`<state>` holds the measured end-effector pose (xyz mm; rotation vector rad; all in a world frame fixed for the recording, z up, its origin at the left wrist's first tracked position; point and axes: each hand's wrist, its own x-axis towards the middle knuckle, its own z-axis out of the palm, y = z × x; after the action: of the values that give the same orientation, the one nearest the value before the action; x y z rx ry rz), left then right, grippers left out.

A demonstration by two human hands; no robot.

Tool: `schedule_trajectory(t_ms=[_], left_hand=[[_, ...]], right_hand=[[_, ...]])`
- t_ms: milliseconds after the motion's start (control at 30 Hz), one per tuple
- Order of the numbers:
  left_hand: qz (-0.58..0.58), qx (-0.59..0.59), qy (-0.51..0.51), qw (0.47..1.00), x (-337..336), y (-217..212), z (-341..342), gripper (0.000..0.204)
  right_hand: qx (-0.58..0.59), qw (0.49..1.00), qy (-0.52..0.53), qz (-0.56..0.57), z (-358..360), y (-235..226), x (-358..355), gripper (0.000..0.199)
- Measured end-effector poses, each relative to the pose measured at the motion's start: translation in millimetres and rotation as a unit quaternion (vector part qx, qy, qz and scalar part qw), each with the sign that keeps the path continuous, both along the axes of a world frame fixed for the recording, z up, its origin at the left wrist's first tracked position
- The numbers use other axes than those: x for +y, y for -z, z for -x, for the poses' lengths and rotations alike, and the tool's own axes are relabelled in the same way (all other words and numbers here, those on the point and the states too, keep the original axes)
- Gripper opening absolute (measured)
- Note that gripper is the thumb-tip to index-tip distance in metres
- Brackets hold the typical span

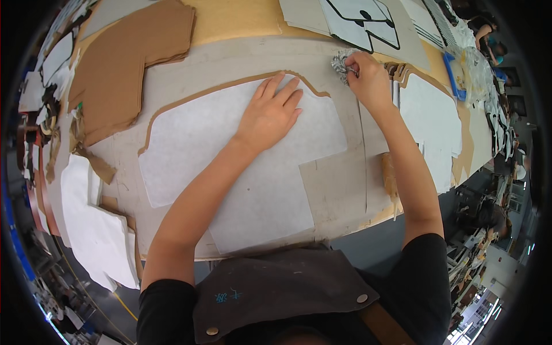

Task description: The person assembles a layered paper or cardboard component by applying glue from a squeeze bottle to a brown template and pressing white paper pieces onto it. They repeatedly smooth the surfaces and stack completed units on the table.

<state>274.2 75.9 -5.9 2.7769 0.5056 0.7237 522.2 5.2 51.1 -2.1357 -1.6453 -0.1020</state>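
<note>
A large white cut sheet (190, 155) lies on the grey board, with a brown strip (195, 95) showing along its far curved edge. My left hand (270, 109) rests flat near that far edge, fingers spread, holding nothing. Beyond the sheet to the right, my right hand (368, 80) is closed on a crumpled grey-and-white wad (341, 64), pinched between thumb and fingers. Whether the wad is cloth or paper is hard to tell. It is at the board's far right, apart from the sheet.
Brown cut pieces (115, 69) are stacked at the far left, and white pieces (92, 213) overhang the near left. At right lie more white brown-edged pieces (428, 112), a brush-like wooden tool (390, 175) and a blue tray (454, 77). A black-lined template (362, 23) is at the back.
</note>
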Motion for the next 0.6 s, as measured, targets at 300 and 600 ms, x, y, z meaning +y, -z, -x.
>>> schedule_trajectory(t_ms=[300,600], left_hand=[[0.007,0.013,0.052,0.999,-0.8,-4.5,-6.3,0.037],[-0.011,0.027,0.037,0.999,10.9,-3.3,-23.9,0.036]], right_hand=[[-0.01,0.998,0.002,-0.06,1.0,20.8,17.6,0.026],[0.044,0.992,0.034,-0.117,67.0,22.8,-44.0,0.038]])
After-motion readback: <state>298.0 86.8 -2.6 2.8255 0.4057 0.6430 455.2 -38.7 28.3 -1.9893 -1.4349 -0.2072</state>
